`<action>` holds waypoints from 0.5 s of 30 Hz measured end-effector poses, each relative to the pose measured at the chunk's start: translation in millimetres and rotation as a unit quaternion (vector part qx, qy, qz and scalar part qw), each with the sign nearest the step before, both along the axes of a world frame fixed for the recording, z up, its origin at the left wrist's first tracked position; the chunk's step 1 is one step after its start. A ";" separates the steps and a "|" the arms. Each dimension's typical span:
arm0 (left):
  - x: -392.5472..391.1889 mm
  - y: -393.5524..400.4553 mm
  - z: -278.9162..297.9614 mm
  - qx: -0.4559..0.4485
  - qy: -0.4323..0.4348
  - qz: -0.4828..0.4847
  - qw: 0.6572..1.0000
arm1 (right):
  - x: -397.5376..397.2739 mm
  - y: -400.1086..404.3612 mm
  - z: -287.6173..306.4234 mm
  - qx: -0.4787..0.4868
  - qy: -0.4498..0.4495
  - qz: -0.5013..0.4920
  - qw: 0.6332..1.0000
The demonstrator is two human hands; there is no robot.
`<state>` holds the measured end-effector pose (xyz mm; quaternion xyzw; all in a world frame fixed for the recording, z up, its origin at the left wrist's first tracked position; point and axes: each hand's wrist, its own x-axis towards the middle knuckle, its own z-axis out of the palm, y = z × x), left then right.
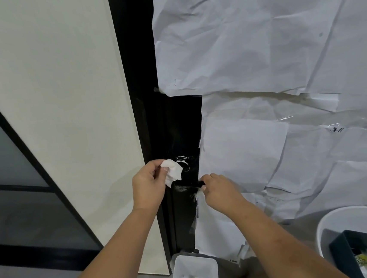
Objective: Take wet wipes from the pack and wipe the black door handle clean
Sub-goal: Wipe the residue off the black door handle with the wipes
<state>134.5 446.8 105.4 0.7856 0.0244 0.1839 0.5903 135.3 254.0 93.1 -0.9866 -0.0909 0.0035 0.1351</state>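
The black door handle [188,185] juts out from a black door strip, with white smears on it and on the round base above. My left hand [149,184] clutches a crumpled white wet wipe [173,171] pressed against the handle's base at its left end. At the lever's right end, my right hand [219,190] pinches the tip with its fingers. The pack of wipes is not clearly visible.
Crumpled white paper sheets [258,42] cover the door to the right. A white wall panel [62,105] stands on the left. On the floor sit a small white bin [194,270] with used wipes and a white round tub [334,220] holding a dark box.
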 end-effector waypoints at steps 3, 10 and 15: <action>5.3 4.4 0.9 0.030 0.002 -0.023 0.999 | -2.3 6.8 1.8 0.031 -0.030 0.000 0.999; 11.1 13.0 7.5 0.039 0.012 -0.053 0.998 | -1.9 50.8 27.9 0.360 0.007 -0.007 0.933; 7.2 18.1 5.3 0.184 -0.086 -0.056 0.978 | 7.4 57.0 30.9 0.396 -0.068 -0.055 0.914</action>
